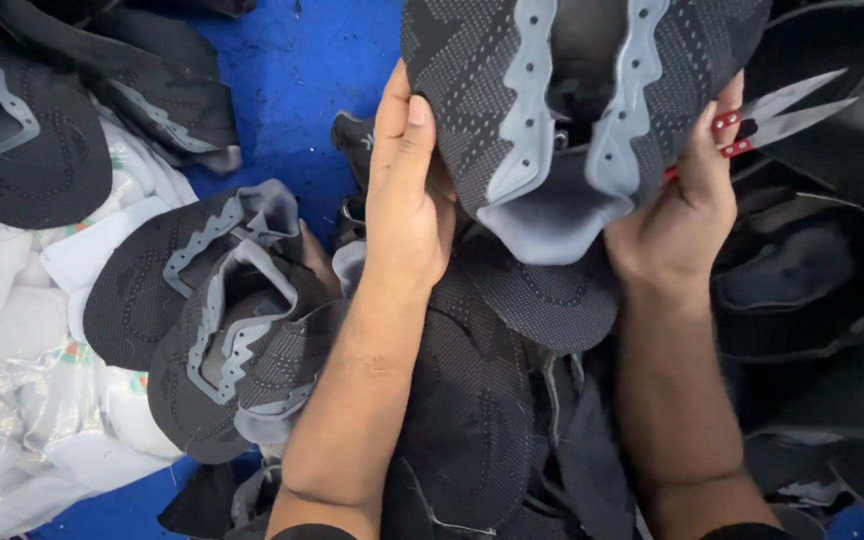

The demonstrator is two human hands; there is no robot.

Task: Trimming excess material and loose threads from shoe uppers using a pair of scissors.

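Nearest: my forearms are reaching out over a heap of black knit shoe uppers (pixel 472 400) that is lying under them.
Left hand: my left hand (pixel 407 195) is clamping the left edge of the raised shoe upper (pixel 492 90), thumb lying on its face.
Right hand: my right hand (pixel 687 200) is gripping the upper's right edge and is also pinching red-handled thread snips (pixel 787 115), blades pointing right.
Held piece: the black upper with grey eyelet strips is hanging just above the heap, between both hands.
Left side: two more uppers (pixel 222 320) are resting on white bagged pieces (pixel 12 300).
Farthest: the blue worktop (pixel 292 80) is showing beyond.
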